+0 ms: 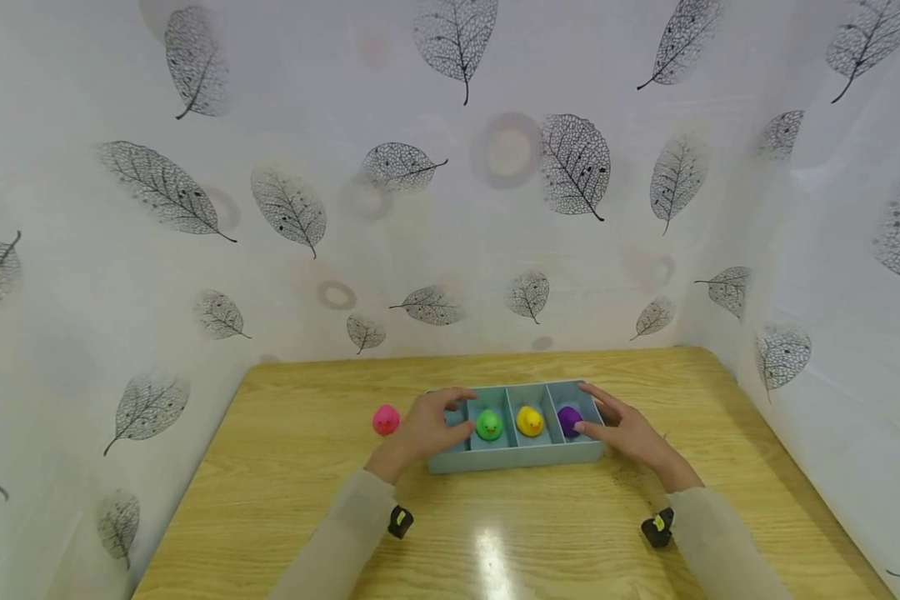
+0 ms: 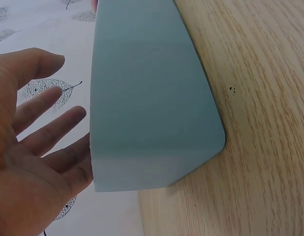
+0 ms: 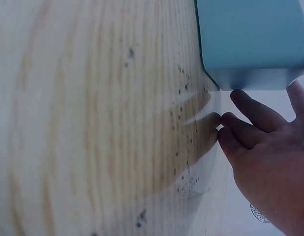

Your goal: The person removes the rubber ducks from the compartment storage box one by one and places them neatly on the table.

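Note:
A pale blue divided box (image 1: 516, 458) lies across the table. Its compartments hold a green toy duck (image 1: 488, 427), a yellow toy duck (image 1: 529, 422) and, at the right end, a purple toy duck (image 1: 568, 420). My left hand (image 1: 426, 427) is over the box's left end, fingers spread and thumb apart, holding nothing visible; it partly hides the leftmost compartment. At the right end is my right hand (image 1: 630, 431), its thumb over the side near the purple duck. Its fairly straight fingers (image 3: 258, 113) lie against the outer end wall in the right wrist view.
A pink toy duck (image 1: 386, 419) sits on the wooden table (image 1: 300, 500), left of the box and beside my left hand. Leaf-patterned white sheeting (image 1: 390, 250) rises behind the table and along both sides. Small dark specks mark the wood near my right hand.

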Available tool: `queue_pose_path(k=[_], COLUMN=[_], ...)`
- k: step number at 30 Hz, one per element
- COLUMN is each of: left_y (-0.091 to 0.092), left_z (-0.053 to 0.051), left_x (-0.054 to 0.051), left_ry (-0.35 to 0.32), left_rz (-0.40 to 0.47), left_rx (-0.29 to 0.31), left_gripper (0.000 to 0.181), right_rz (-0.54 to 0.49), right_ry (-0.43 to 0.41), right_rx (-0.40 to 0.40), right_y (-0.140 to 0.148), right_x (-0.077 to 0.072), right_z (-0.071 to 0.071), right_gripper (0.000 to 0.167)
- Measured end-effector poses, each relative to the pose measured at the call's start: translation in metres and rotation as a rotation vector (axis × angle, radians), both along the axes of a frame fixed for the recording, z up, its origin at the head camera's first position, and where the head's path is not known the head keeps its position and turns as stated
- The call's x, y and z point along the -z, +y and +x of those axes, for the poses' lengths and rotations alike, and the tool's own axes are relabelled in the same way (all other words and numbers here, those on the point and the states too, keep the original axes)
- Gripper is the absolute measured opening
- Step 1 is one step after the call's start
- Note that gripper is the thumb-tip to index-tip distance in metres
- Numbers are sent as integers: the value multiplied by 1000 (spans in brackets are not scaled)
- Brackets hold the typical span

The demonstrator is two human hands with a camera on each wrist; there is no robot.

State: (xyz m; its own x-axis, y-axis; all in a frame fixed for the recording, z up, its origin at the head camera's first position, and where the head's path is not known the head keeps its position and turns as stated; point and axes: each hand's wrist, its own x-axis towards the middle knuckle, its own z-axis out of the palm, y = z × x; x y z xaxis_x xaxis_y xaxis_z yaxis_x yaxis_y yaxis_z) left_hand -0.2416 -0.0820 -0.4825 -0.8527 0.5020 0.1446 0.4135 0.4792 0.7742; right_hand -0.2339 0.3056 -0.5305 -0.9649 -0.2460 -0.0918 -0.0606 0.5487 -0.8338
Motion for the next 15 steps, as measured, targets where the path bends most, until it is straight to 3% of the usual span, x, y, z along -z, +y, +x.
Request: queue_pose_path(k=[8,15], left_y=[5,9], left_z=[-2,-4], left_x=[2,3], left_ry=[-33,-40], left_rz=[-72,-67], left_rx=[0,15], left_gripper=[50,50], right_rz=[-1,-2], right_ry=[0,13], right_rx=[1,-5], right_y=[1,1], right_x=[2,2], right_z=[0,-1], right_gripper=[80,79])
